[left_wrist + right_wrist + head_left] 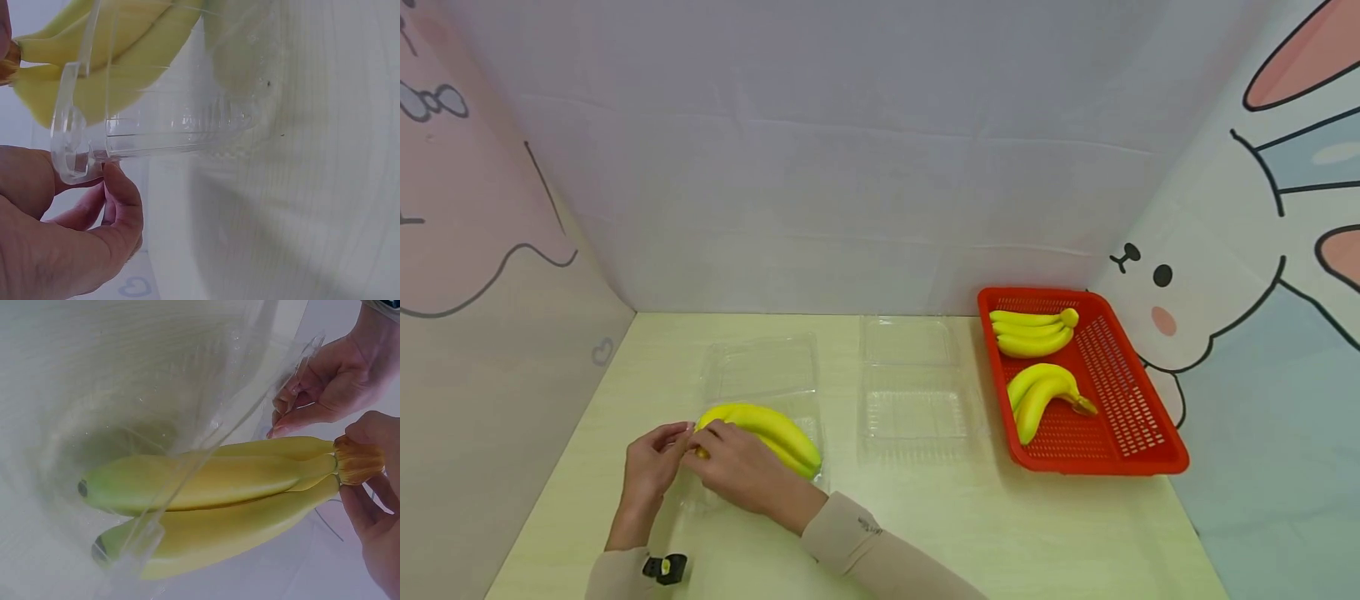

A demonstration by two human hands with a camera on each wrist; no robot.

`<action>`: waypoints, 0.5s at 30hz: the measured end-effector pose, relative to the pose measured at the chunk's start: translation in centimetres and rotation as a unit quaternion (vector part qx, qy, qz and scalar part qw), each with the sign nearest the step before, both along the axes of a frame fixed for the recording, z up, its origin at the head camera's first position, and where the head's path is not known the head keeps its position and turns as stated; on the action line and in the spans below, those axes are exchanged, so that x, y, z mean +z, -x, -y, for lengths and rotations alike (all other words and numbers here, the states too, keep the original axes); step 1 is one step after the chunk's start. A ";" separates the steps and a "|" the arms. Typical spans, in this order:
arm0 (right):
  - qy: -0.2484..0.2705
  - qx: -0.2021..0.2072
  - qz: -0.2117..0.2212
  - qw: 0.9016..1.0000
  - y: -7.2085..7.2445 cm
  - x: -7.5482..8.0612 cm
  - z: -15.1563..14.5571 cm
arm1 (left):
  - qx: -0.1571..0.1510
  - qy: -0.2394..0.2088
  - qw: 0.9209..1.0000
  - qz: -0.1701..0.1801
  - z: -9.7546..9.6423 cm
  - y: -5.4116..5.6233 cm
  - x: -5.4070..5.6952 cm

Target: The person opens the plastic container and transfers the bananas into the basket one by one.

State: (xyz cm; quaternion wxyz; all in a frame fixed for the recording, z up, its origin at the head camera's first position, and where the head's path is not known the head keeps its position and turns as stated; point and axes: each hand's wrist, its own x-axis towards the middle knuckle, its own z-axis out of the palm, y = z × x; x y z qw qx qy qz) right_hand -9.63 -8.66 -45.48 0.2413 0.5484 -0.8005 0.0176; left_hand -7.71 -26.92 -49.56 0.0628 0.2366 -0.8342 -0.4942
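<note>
A bunch of yellow bananas lies partly inside a clear plastic clamshell box at the left of the table, its lid folded back toward the wall. My right hand grips the bunch by its brown stem, plain in the right wrist view, where the green-tinged banana tips reach into the box. My left hand pinches the box's rim at its left side. In the left wrist view the thumb and fingers meet at the rim's corner, close below the bananas.
Another clear clamshell box stands with its lid raised at mid-table. To the right is a red basket with two more banana bunches in it. A white sheet wall closes off the back.
</note>
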 end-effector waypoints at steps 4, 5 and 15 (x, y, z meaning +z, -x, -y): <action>-0.002 -0.005 -0.005 1.000 0.2 0.5 -0.4 | 0.000 0.001 1.000 0.002 0.0 0.0 0.0; -0.003 -0.006 -0.004 1.000 0.2 0.6 -0.5 | 0.000 0.001 1.000 0.002 -0.1 0.0 0.0; 0.005 -0.004 0.009 1.000 0.6 1.4 -1.4 | 0.002 0.010 1.000 -0.003 -0.1 0.0 -0.1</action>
